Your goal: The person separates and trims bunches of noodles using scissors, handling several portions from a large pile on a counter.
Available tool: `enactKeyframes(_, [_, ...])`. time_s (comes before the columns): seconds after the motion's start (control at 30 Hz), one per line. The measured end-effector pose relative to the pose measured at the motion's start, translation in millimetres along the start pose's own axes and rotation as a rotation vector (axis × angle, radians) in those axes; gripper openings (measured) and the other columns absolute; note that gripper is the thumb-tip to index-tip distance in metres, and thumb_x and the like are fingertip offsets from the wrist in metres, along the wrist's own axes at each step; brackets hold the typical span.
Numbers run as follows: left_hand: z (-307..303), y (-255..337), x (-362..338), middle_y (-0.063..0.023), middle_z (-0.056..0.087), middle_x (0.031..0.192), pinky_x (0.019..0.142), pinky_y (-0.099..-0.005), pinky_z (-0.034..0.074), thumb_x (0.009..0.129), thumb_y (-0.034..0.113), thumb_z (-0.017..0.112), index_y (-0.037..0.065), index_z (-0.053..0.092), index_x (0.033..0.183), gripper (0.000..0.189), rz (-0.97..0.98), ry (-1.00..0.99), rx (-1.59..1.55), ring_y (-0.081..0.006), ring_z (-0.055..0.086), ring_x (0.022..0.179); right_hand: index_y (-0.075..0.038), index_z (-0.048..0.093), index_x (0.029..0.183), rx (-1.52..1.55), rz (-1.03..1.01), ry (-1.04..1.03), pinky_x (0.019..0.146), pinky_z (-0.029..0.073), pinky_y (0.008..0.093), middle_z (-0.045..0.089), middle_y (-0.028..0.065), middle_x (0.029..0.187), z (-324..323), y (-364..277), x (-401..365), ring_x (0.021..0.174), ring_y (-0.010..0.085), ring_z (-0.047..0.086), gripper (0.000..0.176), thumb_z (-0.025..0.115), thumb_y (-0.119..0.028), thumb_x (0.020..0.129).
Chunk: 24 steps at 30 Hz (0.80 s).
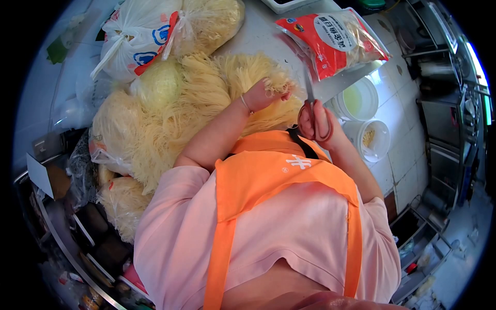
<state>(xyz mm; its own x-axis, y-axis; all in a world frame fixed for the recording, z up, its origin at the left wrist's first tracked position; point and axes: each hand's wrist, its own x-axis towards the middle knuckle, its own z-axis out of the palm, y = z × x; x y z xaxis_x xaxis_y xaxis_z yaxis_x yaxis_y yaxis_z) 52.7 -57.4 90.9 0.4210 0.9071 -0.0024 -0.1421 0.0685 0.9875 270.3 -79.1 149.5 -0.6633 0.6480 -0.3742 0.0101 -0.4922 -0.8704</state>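
A big loose heap of thin, pale yellow noodles point(175, 111) lies in front of me and to the left. My left hand point(260, 96) is closed around a bunch of these noodle strands, whose ends stick out past the fingers. In my right hand point(324, 120) is a pair of scissors point(310, 88), gripped by the reddish handles with the blades pointing away from me. The scissors are beside the bunch, a short gap from it. Whether the blades are fully closed I cannot make out.
Plastic bags of noodles point(116, 124) surround the heap, with a tied white bag point(139, 39) at the back left. A red-and-clear printed packet point(333, 41) lies at the back right. Two white tubs point(380, 139) stand right of my right hand. Metal shelving point(439, 121) runs along the far right.
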Motion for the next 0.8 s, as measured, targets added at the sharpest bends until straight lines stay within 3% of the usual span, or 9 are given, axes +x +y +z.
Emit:
enactKeyframes(0.1, [-7,-8,-4,-0.0022,0.058,0.074,0.065,-0.0259,0.045,0.090,0.020,0.056,0.005,0.057,0.083,0.017,0.008,0.086,0.052,-0.0113,0.054,0.071,-0.004,0.048,0.076,-0.010,-0.079,0.044,0.048,0.035,0.0240,0.046,0.0040,0.059,-4,-13,-3,0.048,0.0130,0.041,0.060,0.025,-0.056,0.095])
enactKeyframes(0.2, [-27,-22,-5,-0.0013,0.060,0.077,0.061,-0.0265,0.044,0.087,0.019,0.058,0.005,0.059,0.085,0.015,0.263,0.313,0.171,-0.0103,0.054,0.068,-0.003,0.049,0.078,-0.002,-0.294,-0.084,0.056,0.039,0.0251,0.051,0.0064,0.068,-12,-22,-4,0.060,0.0136,0.047,0.065,0.020,-0.058,0.094])
enactKeyframes(0.27, [-45,-2,-4,-0.0048,0.062,0.080,0.062,-0.0281,0.047,0.086,0.020,0.060,0.002,0.058,0.092,0.019,-0.107,0.730,-0.213,-0.0131,0.057,0.070,-0.003,0.049,0.078,0.123,-0.240,0.040,0.056,0.038,0.0260,0.050,0.0061,0.068,-17,-28,-8,0.061,0.0148,0.048,0.062,0.023,-0.058,0.094])
enactKeyframes(0.3, [-61,-10,-6,-0.0048,0.062,0.080,0.062,-0.0281,0.047,0.086,0.020,0.060,0.002,0.058,0.092,0.019,-0.108,0.731,-0.213,-0.0131,0.057,0.070,-0.003,0.049,0.078,0.154,-0.216,0.105,0.056,0.038,0.0260,0.049,0.0060,0.068,-22,-29,-9,0.061,0.0152,0.047,0.060,0.025,-0.057,0.094])
enactKeyframes(0.4, [-100,-30,-18,-0.0096,0.063,0.085,0.069,-0.0304,0.050,0.080,0.027,0.068,0.000,0.052,0.110,0.044,-0.079,0.852,0.140,-0.0205,0.061,0.075,-0.004,0.049,0.078,0.271,-0.163,0.235,0.054,0.036,0.0262,0.048,0.0057,0.066,-37,-21,-10,0.059,0.0159,0.047,0.057,0.028,-0.053,0.095])
enactKeyframes(0.47, [-108,-29,-26,-0.0159,0.058,0.108,0.087,-0.0394,0.046,0.074,0.028,0.072,-0.002,0.041,0.122,0.065,-0.401,0.901,0.784,-0.0284,0.058,0.096,-0.004,0.049,0.078,0.271,-0.157,0.221,0.053,0.037,0.0263,0.048,0.0057,0.066,-44,-9,-11,0.058,0.0160,0.047,0.055,0.029,-0.052,0.095])
enactKeyframes(0.57, [-101,-35,-23,-0.0208,0.045,0.126,0.098,-0.0398,0.039,0.071,0.029,0.073,-0.003,0.030,0.132,0.080,-0.318,0.878,1.335,-0.0334,0.047,0.114,-0.004,0.049,0.078,0.270,-0.123,0.242,0.051,0.037,0.0265,0.049,0.0059,0.065,-39,-6,-11,0.056,0.0159,0.048,0.053,0.031,-0.050,0.096])
enactKeyframes(0.7, [-96,-19,-8,-0.0206,0.035,0.134,0.100,-0.0383,0.035,0.072,0.027,0.070,0.000,0.032,0.133,0.076,-0.334,0.859,1.505,-0.0324,0.039,0.122,-0.004,0.050,0.078,0.269,-0.117,0.228,0.050,0.037,0.0262,0.051,0.0063,0.065,-40,-2,-12,0.055,0.0155,0.049,0.050,0.032,-0.048,0.096])
enactKeyframes(0.8, [-83,-5,4,-0.0225,0.039,0.130,0.099,-0.0389,0.035,0.072,0.026,0.070,0.000,0.043,0.124,0.065,-0.029,0.867,1.592,-0.0347,0.039,0.120,-0.004,0.050,0.079,0.249,-0.113,0.267,0.050,0.038,0.0261,0.051,0.0061,0.065,-41,-1,-13,0.055,0.0156,0.049,0.050,0.032,-0.047,0.097])
